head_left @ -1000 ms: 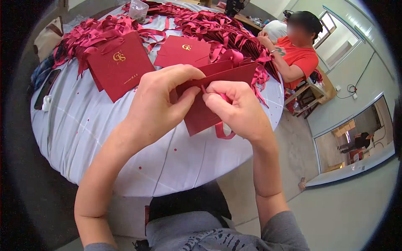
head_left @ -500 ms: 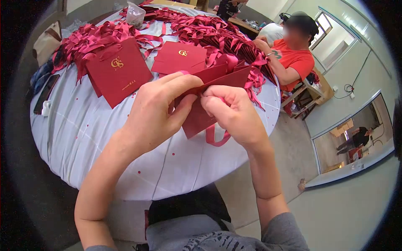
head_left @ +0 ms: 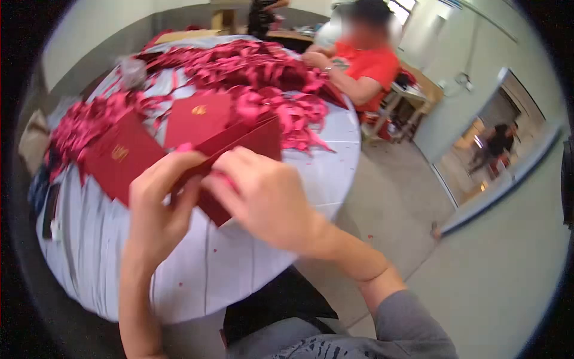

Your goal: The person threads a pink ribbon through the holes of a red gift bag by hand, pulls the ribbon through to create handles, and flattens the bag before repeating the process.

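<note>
Above the near part of the table, a dark red paper gift bag (head_left: 258,142) is tilted between my two hands. My left hand (head_left: 160,200) is closed on its upper edge at the left, thumb towards me. My right hand (head_left: 266,194) is closed at the same edge, with pink ribbon (head_left: 226,180) showing between its fingers. The fingertips inside the bag's opening are partly hidden. Just beyond lie two more red bags with gold print, one on the left (head_left: 122,157) and one farther back (head_left: 197,119).
Heaps of red bags with pink ribbons (head_left: 239,66) cover the back of the white-clothed round table (head_left: 197,293). A clear plastic bag (head_left: 133,73) stands among them. A person in an orange-red shirt (head_left: 368,66) works at the far right edge. A phone (head_left: 51,206) lies at the left.
The view has swung, so the table and bags appear farther left. Both hands and the held bag have shifted left in view. The ribbon loop below my right hand no longer shows.
</note>
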`<state>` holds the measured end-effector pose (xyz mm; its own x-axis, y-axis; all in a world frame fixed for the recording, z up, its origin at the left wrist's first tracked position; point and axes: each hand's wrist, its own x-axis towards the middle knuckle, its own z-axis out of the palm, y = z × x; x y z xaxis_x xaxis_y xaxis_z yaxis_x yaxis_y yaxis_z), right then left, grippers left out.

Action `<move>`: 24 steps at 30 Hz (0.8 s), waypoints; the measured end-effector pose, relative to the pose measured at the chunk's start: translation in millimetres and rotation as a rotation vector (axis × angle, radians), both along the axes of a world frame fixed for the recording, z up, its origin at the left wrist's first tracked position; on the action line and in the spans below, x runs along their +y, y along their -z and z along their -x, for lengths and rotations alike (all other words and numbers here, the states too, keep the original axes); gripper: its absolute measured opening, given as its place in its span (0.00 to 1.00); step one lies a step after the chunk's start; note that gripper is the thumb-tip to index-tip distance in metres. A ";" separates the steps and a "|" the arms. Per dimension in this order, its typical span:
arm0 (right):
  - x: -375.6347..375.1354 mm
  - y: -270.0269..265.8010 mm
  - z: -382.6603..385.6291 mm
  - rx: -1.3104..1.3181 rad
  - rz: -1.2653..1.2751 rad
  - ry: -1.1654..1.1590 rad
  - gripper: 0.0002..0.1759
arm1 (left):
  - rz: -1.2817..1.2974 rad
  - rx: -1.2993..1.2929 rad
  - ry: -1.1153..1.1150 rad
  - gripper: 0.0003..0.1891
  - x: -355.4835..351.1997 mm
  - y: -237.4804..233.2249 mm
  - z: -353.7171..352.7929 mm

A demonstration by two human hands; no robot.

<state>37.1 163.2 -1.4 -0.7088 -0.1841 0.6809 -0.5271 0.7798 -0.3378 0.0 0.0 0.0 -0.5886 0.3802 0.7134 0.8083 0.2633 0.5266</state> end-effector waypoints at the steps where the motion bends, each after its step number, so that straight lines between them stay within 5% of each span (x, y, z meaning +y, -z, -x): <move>1: -6.2 -1.2 -0.2 0.112 -0.016 0.017 0.12 | -0.021 0.031 0.004 0.13 -8.0 5.7 4.4; 5: 13.1 -16.6 9.1 0.415 -0.048 0.064 0.09 | 0.242 0.144 -0.107 0.13 -0.7 -3.3 -0.4; 8: 23.3 -17.3 19.2 0.250 -0.280 0.005 0.11 | 0.046 -0.079 -0.017 0.15 4.8 11.7 -1.3; 11: 23.6 -38.7 34.5 -0.152 -0.293 -0.080 0.13 | 0.058 -0.041 -0.105 0.19 2.5 19.6 3.1; 17: 10.3 -56.7 76.4 -0.547 -0.327 -0.206 0.19 | -0.014 0.052 -0.114 0.17 -2.4 39.4 26.4; 24: -10.3 -53.4 141.4 -0.635 -0.720 -0.309 0.31 | 0.038 0.043 -0.065 0.18 -7.8 47.9 34.7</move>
<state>-104.3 152.9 52.1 -0.7534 -0.6399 -0.1516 -0.6268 0.7685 -0.1288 -34.7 -7.8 -47.9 -0.5824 0.3695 0.7241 0.8103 0.3351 0.4807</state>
